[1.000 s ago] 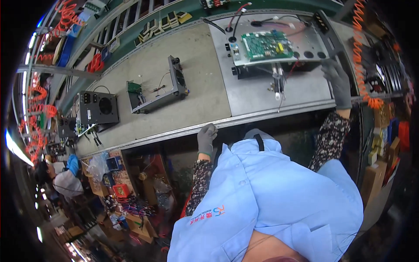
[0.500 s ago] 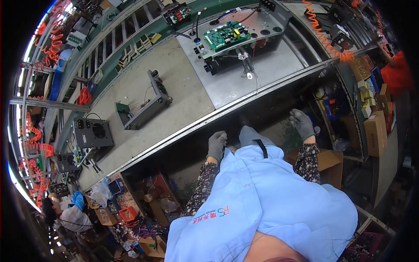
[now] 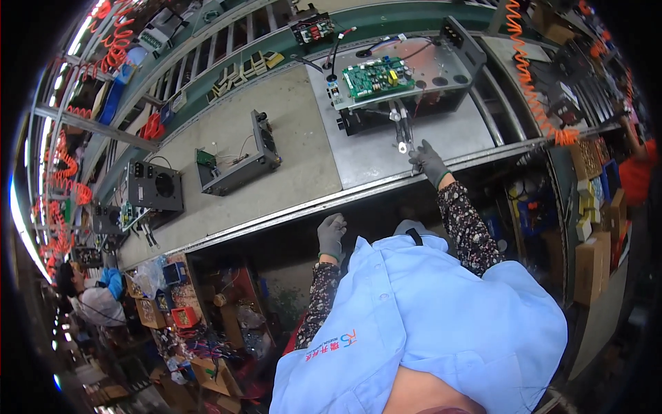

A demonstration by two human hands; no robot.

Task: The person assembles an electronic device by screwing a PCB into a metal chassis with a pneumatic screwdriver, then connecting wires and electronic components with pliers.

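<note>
Both my hands wear grey gloves. My right hand (image 3: 429, 164) reaches over the bench's front edge, fingers apart, beside the hanging leads (image 3: 401, 127) with pale ring ends; whether a fingertip touches them I cannot tell. Those leads come out of a black-sided power unit (image 3: 434, 100), which carries a green circuit board (image 3: 378, 77) on its metal top. My left hand (image 3: 332, 234) hovers in front of the bench edge, its fingers curled in, with nothing visible in them.
On the bench (image 3: 296, 138) lies an open grey metal frame (image 3: 241, 162) with a small green board. A black case with a fan (image 3: 155, 186) stands farther left. Parts bins (image 3: 185, 317) and cartons (image 3: 592, 268) flank me. Orange coiled hoses (image 3: 520, 62) hang at the right. Other people work nearby.
My right hand has moved forward and left, from below the bench edge to the leads. My left hand has shifted slightly left. The view has tilted a little.
</note>
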